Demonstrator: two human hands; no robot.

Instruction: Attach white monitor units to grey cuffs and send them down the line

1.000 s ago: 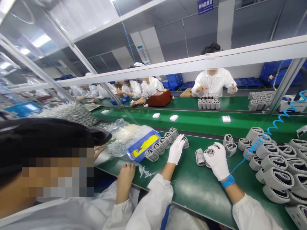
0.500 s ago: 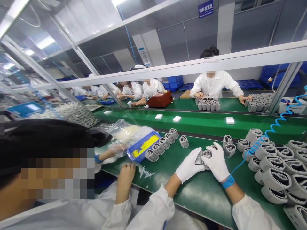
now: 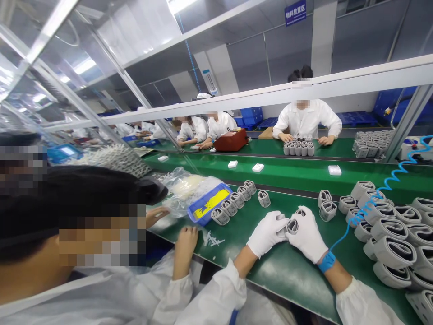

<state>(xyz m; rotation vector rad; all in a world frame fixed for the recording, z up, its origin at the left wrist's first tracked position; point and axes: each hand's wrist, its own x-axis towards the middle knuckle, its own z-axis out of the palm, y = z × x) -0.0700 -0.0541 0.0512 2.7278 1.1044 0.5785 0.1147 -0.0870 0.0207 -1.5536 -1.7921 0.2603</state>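
Both my hands wear white gloves and meet over the green table. My right hand (image 3: 307,235), with a blue band at the wrist, is closed around a rolled grey cuff (image 3: 292,226) whose open end faces me. Fingers of my left hand (image 3: 269,232) press together on the cuff's left side. The gloves hide much of it, so I cannot tell whether a second cuff is between them. A single rolled cuff (image 3: 263,198) stands beyond my left hand. Two more cuffs (image 3: 327,211) stand beyond my right hand.
Many rolled cuffs (image 3: 394,248) are piled at the right, with a coiled blue cord (image 3: 363,208) above them. A row of cuffs (image 3: 228,207) lines a blue tray (image 3: 196,215) of yellow pieces. A co-worker's hand (image 3: 186,239) rests near white strips (image 3: 212,239). White boxes (image 3: 258,167) lie on the belt.
The view has shifted slightly. My hands have turned the cuff a little, and its open end shows more. At left, the co-worker's far hand has drawn back from the plastic bag.
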